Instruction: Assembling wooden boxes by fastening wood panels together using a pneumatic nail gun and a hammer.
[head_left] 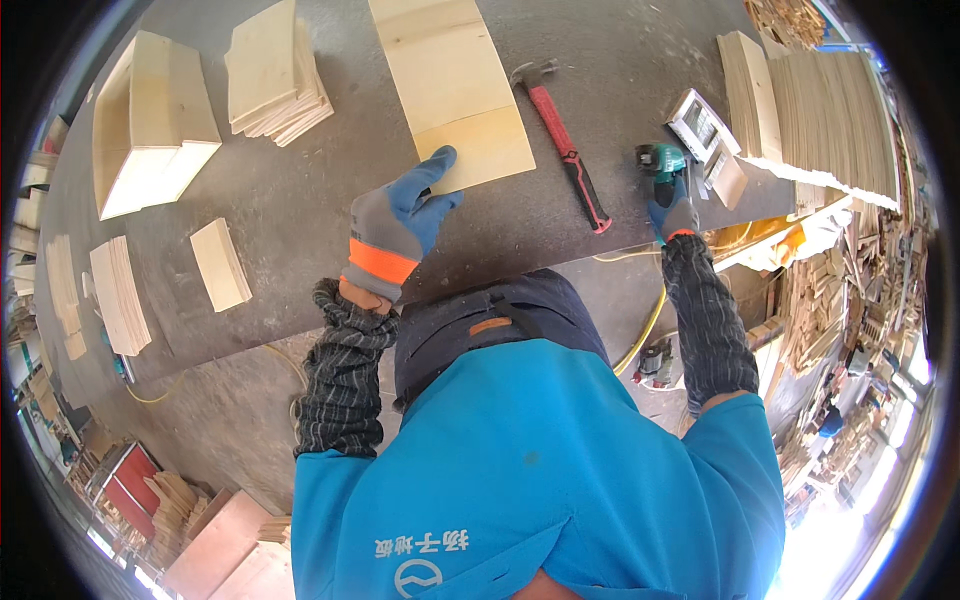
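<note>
My left hand point(405, 220), in a blue and grey glove with an orange cuff, is at the near left corner of a pale wooden board point(475, 150). Its thumb and fingers lie around that corner, holding the board. A longer wooden panel point(435, 60) extends away from the board's far side. My right hand point(676, 212), gloved too, grips a green-and-black handheld power tool point(660, 160) near the table's front edge. The tool's lower part is hidden by the hand. Between my hands lies a claw hammer point(567, 150) with a red and black handle.
A wooden box point(155, 120) and a stack of thin boards point(275, 75) stand on the dark table point(330, 190) at left. Smaller strips point(120, 295) lie nearer. Small cartons point(703, 122) and tall board stacks point(835, 110) stand right. A yellow hose point(645, 335) hangs below the edge.
</note>
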